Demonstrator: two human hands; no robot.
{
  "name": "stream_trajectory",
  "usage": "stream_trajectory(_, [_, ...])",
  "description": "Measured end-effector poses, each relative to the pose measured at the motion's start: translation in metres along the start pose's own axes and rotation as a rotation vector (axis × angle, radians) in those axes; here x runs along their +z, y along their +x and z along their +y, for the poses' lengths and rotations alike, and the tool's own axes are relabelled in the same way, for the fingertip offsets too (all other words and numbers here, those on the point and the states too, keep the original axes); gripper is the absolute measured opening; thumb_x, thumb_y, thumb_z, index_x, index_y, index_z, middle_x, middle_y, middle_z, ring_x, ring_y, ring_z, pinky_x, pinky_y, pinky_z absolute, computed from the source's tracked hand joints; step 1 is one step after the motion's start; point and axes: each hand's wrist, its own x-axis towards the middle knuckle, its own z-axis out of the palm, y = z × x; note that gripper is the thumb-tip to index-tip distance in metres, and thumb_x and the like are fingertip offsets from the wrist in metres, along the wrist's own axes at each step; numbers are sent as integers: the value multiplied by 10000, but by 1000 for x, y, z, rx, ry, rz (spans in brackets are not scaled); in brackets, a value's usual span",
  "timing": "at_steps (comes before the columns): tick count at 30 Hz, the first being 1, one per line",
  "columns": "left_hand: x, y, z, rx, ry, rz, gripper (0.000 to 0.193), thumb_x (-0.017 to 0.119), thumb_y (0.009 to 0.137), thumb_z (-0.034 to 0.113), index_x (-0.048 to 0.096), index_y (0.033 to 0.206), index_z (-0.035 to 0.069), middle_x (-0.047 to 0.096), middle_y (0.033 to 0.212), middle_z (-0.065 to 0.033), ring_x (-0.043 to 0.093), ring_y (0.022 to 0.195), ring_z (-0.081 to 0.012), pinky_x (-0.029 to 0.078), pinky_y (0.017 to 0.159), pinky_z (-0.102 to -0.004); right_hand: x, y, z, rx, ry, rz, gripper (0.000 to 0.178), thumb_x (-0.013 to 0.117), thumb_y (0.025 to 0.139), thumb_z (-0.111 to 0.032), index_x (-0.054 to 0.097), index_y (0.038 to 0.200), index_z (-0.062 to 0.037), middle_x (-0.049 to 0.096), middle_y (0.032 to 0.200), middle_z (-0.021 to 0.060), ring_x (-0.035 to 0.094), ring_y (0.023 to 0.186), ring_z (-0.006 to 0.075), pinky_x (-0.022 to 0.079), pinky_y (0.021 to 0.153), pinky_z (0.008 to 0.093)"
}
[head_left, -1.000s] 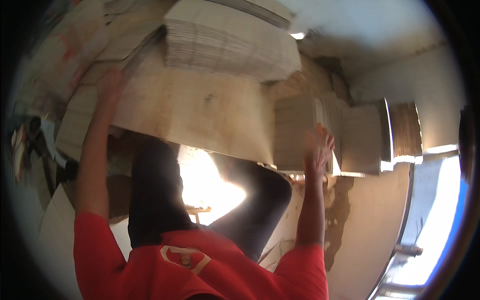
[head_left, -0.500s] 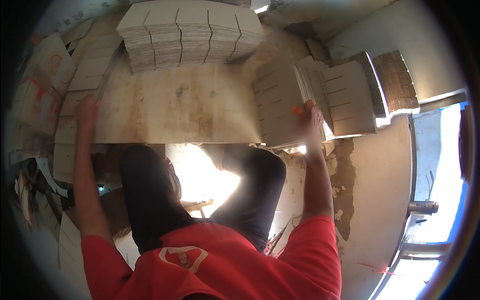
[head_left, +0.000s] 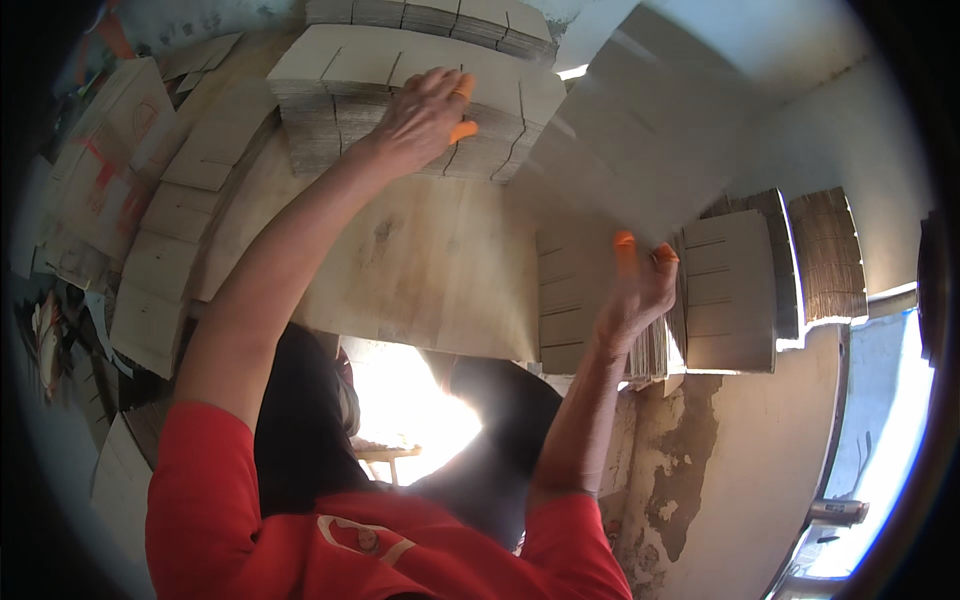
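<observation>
A grey-brown cardboard sheet (head_left: 660, 120), blurred by motion, is raised and tilted at the far right. My right hand (head_left: 640, 295) pinches its near corner between thumb and finger, both wearing orange finger covers. Beneath that hand stands a stack of slotted cardboard sheets (head_left: 572, 300). Farther off, my left hand (head_left: 425, 120) is on the front edge of a tall stack of slotted cardboard (head_left: 350, 55), its fingers stretched over the top and its orange-covered thumb apart from them. Nothing shows in its grasp.
A wooden board (head_left: 420, 270) lies between the stacks in front of my knees. More slotted cardboard (head_left: 730, 290) stands at the right, and overlapping sheets (head_left: 180, 215) line the left beside a printed carton (head_left: 110, 180). Another stack (head_left: 430, 18) sits behind the tall one.
My left hand has moved from the left-side sheets across to the far stack. My right hand has lifted a cardboard sheet up and away from the right stack. The view has shifted.
</observation>
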Motion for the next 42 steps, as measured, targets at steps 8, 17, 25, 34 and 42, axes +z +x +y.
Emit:
stream_trajectory(8, [55, 20, -9, 233, 414, -272, 160, 572, 850, 95, 620, 952, -19, 616, 975, -113, 535, 983, -255, 422, 867, -359, 9, 18, 11, 19, 47, 3, 158, 746, 804, -163, 654, 826, -37, 645, 807, -1, 545, 729, 78, 461, 722, 234])
stream_trajectory(17, [41, 36, -22, 93, -66, -217, 230, 626, 732, 108, 621, 945, 23, 598, 856, -54, 548, 854, -219, 494, 655, -346, 4, 16, 11, -23, 141, -39, 64, 661, 849, -57, 649, 809, -9, 574, 639, -20, 432, 516, 24, 354, 475, 172])
stream_trajectory(25, [35, 25, 10, 368, 114, -84, 277, 579, 725, 42, 587, 995, -19, 546, 1040, -52, 509, 906, -183, 527, 655, -295, 13, 1, 3, 195, 162, -28, 108, 733, 819, -127, 672, 806, -40, 496, 493, -51, 330, 355, 9, 188, 345, 194])
stream_trajectory(34, [39, 1, 23, 339, 286, -210, 237, 579, 729, 40, 591, 950, -46, 527, 978, -64, 487, 887, -172, 511, 557, -253, 22, -8, -1, 192, 89, -67, 128, 731, 809, -127, 674, 829, -14, 544, 524, -17, 368, 349, 32, 237, 342, 213])
stream_trajectory(42, [33, -8, 28, 385, 170, -191, 211, 596, 708, 42, 616, 887, -68, 540, 1049, -91, 490, 896, -194, 521, 548, -272, 24, -12, 7, 219, 134, -138, 30, 630, 829, 14, 642, 842, 39, 571, 611, 28, 437, 382, 48, 302, 333, 213])
